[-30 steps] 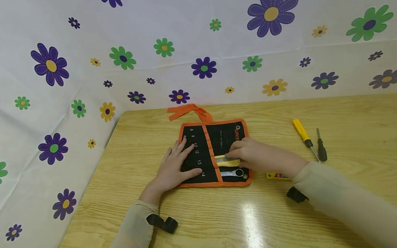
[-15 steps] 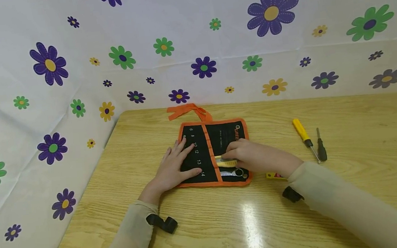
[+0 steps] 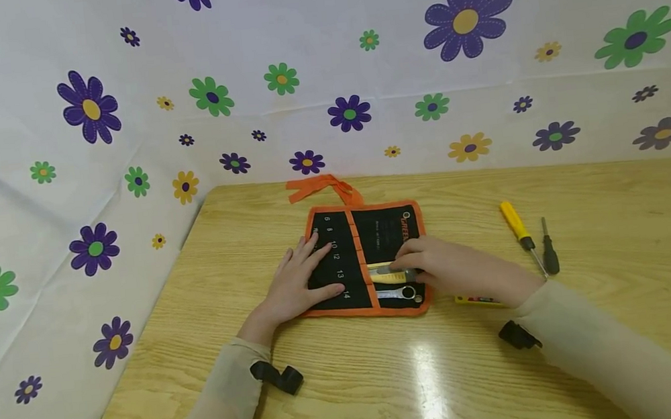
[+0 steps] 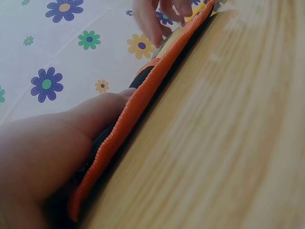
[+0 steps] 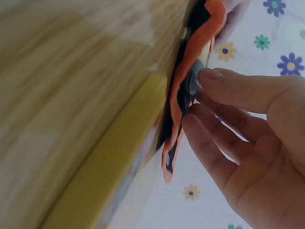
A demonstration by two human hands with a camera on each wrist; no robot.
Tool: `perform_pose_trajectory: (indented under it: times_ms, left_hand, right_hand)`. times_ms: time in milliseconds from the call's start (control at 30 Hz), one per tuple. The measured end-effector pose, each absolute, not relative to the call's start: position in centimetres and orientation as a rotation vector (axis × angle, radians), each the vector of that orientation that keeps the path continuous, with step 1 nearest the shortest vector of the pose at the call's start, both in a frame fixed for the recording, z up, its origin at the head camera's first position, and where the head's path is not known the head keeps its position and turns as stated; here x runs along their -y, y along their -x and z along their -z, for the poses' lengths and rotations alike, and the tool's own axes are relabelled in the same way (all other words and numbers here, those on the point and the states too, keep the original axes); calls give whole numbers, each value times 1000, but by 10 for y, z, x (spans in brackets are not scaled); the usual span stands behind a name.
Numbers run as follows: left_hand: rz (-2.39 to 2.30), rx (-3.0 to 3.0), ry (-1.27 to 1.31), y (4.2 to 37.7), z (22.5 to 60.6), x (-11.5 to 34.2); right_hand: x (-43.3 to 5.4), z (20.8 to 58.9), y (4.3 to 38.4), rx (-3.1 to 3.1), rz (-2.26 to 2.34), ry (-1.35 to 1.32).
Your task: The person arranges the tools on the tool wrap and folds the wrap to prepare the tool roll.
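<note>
The left hand (image 3: 297, 284) is resting on the pouch with its fingers spread. The right hand (image 3: 453, 265) is holding its fingers bent at the utility knife's outer end; whether they are pinching or only touching it, one cannot tell. The wooden table (image 3: 352, 383) is supporting the work beneath both. The tool pouch (image 3: 385, 218) is lying flat under the left hand; should that hand be easing off, the cloth could be sliding or creasing. The yellow-handled screwdriver (image 3: 514, 220) and the dark-handled screwdriver (image 3: 550, 257) are lying beyond the right wrist, probably clear of it. The utility knife (image 3: 387, 277) is projecting from a pocket between the hands; a tilt could be catching it on the hem. The yellow labelled tool (image 3: 479, 300) is lying below the right wrist, where a low forearm could be knocking it. The ring-ended wrench (image 3: 392, 294) is lying just beside the knife; sideways pressure could be shifting it.
</note>
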State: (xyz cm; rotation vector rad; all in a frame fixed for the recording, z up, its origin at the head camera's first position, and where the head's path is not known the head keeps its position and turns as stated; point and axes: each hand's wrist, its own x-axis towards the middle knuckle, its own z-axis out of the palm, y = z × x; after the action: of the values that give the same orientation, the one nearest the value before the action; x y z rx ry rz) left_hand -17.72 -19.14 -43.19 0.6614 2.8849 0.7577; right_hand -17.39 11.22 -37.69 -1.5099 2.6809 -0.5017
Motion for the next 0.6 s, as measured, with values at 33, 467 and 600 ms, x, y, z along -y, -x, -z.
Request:
perform_pose_trajectory:
  times_ms: [33, 467, 600]
  left_hand:
    - [-758, -2887, -663, 177, 432, 191]
    - [-768, -2881, -656, 178, 432, 191]
    - [-760, -2887, -659, 178, 432, 192]
  right_hand:
    - [-116, 376, 173, -2691, 509, 1504]
    - [-182, 370, 149, -2753, 554, 1379]
    - [-198, 371, 143, -2753, 551, 1365]
